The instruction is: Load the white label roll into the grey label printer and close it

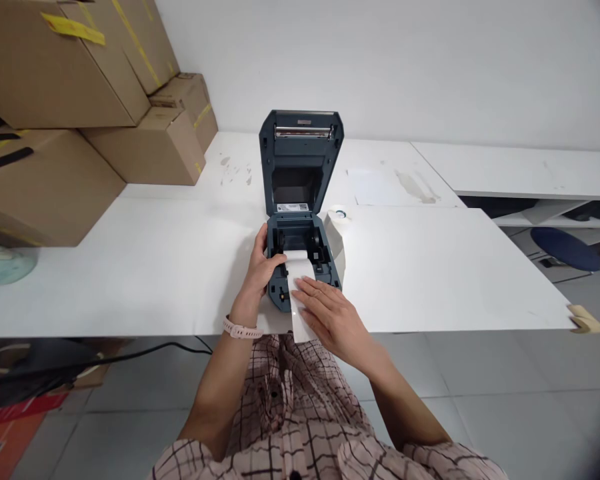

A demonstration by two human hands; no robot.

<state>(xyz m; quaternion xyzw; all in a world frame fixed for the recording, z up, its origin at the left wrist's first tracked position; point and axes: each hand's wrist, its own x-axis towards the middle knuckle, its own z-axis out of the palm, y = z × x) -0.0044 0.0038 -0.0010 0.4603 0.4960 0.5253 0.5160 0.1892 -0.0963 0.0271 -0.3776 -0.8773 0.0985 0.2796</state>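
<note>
A dark blue-grey label printer [275, 293] stands at the table's front edge with its lid [301, 160] raised upright. From inside it a white label strip [300, 325] comes toward me and hangs past the front edge. My left hand [260, 267] grips the printer's left side, its thumb over the rim beside the strip. Flat on top of the strip lies my right hand [333, 317], fingers stretched out and close together. The label roll is mostly hidden inside the printer.
Cardboard boxes [145, 147] are stacked at the left. A white roll [339, 215] is at the printer's right, partly hidden. Paper [373, 187] lies farther back. A wooden piece [586, 320] sits at the table's right corner, and a blue stool [566, 249] stands beyond. Cables [145, 350] run below left.
</note>
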